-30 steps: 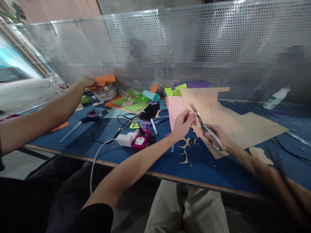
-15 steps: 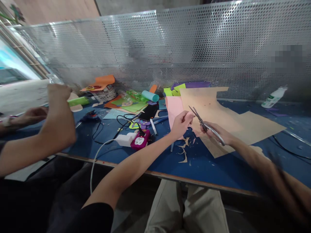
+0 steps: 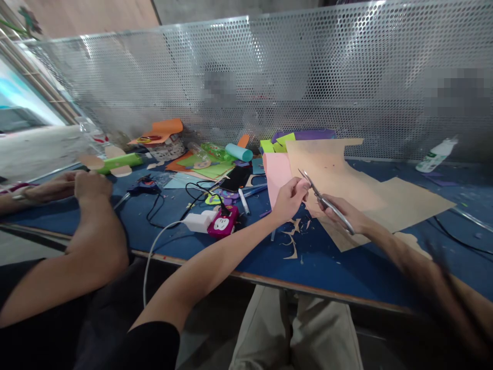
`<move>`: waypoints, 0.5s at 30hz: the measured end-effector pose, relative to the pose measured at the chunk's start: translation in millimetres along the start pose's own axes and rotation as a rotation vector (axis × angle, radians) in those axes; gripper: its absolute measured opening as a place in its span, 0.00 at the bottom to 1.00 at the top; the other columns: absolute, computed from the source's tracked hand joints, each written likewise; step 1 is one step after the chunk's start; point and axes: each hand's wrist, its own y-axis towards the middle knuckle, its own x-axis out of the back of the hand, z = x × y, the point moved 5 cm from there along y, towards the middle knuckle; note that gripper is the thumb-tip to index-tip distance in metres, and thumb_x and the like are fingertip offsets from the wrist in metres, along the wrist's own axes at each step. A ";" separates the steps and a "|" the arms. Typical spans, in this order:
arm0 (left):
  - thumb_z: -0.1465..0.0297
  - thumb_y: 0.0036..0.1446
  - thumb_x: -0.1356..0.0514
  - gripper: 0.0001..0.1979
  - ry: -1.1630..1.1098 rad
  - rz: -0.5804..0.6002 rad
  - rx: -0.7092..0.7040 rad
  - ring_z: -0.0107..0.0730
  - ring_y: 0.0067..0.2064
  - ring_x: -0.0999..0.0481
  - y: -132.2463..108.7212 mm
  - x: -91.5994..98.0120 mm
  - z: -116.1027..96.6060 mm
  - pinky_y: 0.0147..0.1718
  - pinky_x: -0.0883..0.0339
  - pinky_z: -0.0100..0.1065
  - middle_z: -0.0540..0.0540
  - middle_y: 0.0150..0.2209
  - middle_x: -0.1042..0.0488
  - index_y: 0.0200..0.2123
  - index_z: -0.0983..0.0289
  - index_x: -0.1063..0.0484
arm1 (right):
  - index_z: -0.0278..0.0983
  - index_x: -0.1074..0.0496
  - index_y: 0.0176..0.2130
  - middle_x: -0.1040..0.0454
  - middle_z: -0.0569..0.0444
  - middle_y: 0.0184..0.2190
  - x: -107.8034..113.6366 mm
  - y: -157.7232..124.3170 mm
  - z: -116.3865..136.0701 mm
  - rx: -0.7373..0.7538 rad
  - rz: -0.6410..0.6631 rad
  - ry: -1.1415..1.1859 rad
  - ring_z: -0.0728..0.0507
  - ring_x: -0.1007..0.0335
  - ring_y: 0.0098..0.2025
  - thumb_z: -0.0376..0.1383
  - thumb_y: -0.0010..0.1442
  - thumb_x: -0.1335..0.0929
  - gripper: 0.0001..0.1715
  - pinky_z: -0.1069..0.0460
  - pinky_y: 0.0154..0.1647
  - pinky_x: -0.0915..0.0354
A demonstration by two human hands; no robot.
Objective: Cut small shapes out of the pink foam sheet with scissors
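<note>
Co-worker's hand (image 3: 92, 186) lowered from basket (image 3: 168, 150); scissors (image 3: 317, 193) remain in right hand (image 3: 351, 213).

scissors (image 3: 316, 192): silver | large sheet (image 3: 365, 190): tan | paper (image 3: 275, 174): pink | tabletop (image 3: 331, 277): blue | socket block (image 3: 223, 223): magenta | panel (image 3: 300, 67): grey, hole-dotted

Left fingers (image 3: 299, 187) pinched; right fingers (image 3: 334, 200) seemingly curled.

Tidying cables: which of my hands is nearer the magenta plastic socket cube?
Left: your left hand is right of the cube; your right hand, holding silver metal scissors, is farther right.
</note>
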 end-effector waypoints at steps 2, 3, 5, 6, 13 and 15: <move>0.46 0.69 0.39 0.24 0.010 -0.001 -0.004 0.26 0.27 0.34 0.0 0.5 -0.6 0.30 0.38 0.31 0.47 0.25 0.30 0.38 0.62 0.29 | 0.40 0.36 0.32 0.39 0.61 0.24 0.2 0.1 -1.5 -0.003 0.005 -0.002 0.48 0.47 0.25 0.66 0.60 0.42 0.33 0.51 0.29 0.45; 0.46 0.69 0.39 0.23 0.014 -0.001 -0.005 0.26 0.27 0.34 0.0 0.6 -1.1 0.30 0.38 0.31 0.47 0.25 0.30 0.38 0.62 0.30 | 0.40 0.36 0.32 0.39 0.61 0.24 0.4 0.1 -1.6 -0.003 0.003 0.001 0.48 0.47 0.25 0.66 0.59 0.42 0.33 0.52 0.28 0.46; 0.47 0.69 0.39 0.23 0.019 -0.003 -0.002 0.26 0.27 0.34 -0.2 0.9 -2.1 0.30 0.38 0.31 0.47 0.25 0.30 0.38 0.62 0.30 | 0.40 0.37 0.32 0.40 0.61 0.23 0.8 0.0 -0.4 0.001 -0.004 0.010 0.48 0.47 0.25 0.66 0.59 0.42 0.33 0.52 0.28 0.47; 0.46 0.69 0.39 0.23 0.022 -0.001 0.001 0.26 0.27 0.33 -0.4 0.9 -2.5 0.30 0.38 0.31 0.47 0.25 0.30 0.38 0.62 0.29 | 0.40 0.37 0.32 0.40 0.61 0.23 0.7 0.0 0.5 0.004 -0.005 0.013 0.48 0.47 0.25 0.66 0.59 0.42 0.33 0.52 0.28 0.47; 0.48 0.69 0.38 0.22 -0.010 0.020 -0.020 0.25 0.27 0.34 1.1 1.9 -3.0 0.30 0.38 0.31 0.47 0.25 0.30 0.36 0.62 0.30 | 0.40 0.37 0.27 0.38 0.60 0.20 2.7 0.6 3.2 0.004 -0.045 -0.037 0.49 0.45 0.22 0.62 0.60 0.38 0.30 0.53 0.24 0.48; 0.48 0.69 0.37 0.22 -0.013 0.029 -0.025 0.26 0.27 0.33 1.6 2.1 -3.9 0.30 0.38 0.31 0.48 0.25 0.30 0.36 0.62 0.30 | 0.40 0.37 0.26 0.39 0.60 0.18 4.3 0.8 2.5 -0.011 -0.072 -0.054 0.49 0.45 0.21 0.59 0.60 0.36 0.28 0.53 0.23 0.48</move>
